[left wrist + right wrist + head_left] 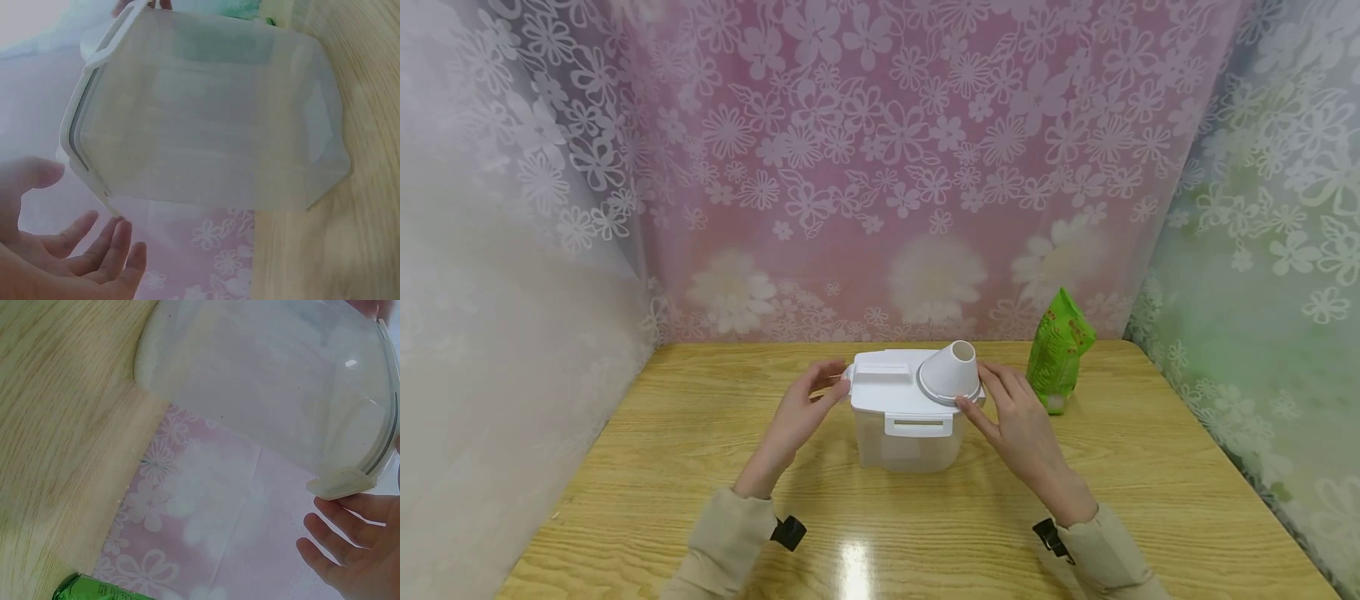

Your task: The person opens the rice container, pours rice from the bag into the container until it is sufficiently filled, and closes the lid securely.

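A clear plastic storage container [906, 450] with a white lid [887, 402] stands upright on the table. A white cone-shaped spout [950, 372] rises from the lid's right part, open at its top. At the lid's left end is my left hand [805, 408]; its relaxed fingertips touch the lid edge in the left wrist view, and the thumb stands apart. My right hand [1018, 421] spans the lid's right end, thumb by the spout's base. In the right wrist view its forefinger touches a white side clip [342, 483], while the other fingers are loosely spread.
A green bag [1060, 354] stands upright to the right of the container, behind my right hand. The wooden table [700, 433] ends at flowered curtains [880, 167] at the back and on both sides.
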A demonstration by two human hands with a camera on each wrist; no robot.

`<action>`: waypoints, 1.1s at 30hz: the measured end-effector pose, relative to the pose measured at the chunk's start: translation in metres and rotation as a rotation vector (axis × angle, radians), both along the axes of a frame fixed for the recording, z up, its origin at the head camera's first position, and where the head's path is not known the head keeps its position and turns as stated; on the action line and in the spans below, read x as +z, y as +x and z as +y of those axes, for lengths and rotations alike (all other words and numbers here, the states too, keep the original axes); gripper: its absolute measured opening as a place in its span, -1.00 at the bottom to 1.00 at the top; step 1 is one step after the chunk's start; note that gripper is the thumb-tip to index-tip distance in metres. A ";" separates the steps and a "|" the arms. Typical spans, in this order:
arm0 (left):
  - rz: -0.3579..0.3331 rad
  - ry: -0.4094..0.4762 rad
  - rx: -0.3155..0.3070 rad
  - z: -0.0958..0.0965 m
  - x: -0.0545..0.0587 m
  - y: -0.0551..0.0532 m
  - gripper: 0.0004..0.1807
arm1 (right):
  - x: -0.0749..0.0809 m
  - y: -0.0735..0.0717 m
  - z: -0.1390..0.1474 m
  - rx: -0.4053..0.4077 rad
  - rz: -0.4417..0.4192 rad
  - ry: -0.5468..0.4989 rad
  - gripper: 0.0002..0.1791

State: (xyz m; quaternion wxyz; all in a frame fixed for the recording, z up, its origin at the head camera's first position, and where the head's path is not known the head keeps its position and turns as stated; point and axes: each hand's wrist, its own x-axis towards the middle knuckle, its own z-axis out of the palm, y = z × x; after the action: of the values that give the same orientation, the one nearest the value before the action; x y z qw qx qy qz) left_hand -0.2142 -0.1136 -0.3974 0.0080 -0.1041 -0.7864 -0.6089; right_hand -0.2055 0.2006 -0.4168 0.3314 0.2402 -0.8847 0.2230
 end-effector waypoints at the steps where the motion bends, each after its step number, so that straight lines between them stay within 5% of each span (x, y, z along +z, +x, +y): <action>1: 0.040 -0.017 0.009 0.001 0.001 0.001 -0.47 | 0.000 0.000 0.000 0.000 -0.001 0.000 -0.32; 8: 0.351 -0.209 0.097 0.011 0.009 0.007 -0.50 | 0.000 0.001 0.000 0.000 -0.008 0.003 -0.33; 20: 0.789 -0.462 0.112 0.031 0.006 0.011 -0.58 | 0.000 0.000 0.000 0.002 -0.005 0.001 -0.32; 33: 0.879 -0.665 0.149 0.047 -0.006 0.017 -0.53 | 0.000 0.000 0.000 0.008 -0.009 -0.005 -0.33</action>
State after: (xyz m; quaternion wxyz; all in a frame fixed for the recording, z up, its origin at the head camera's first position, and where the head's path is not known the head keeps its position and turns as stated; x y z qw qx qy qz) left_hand -0.1975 -0.0664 -0.4038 0.3450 -0.2893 -0.8642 -0.2248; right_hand -0.2050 0.2005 -0.4170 0.3271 0.2418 -0.8848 0.2274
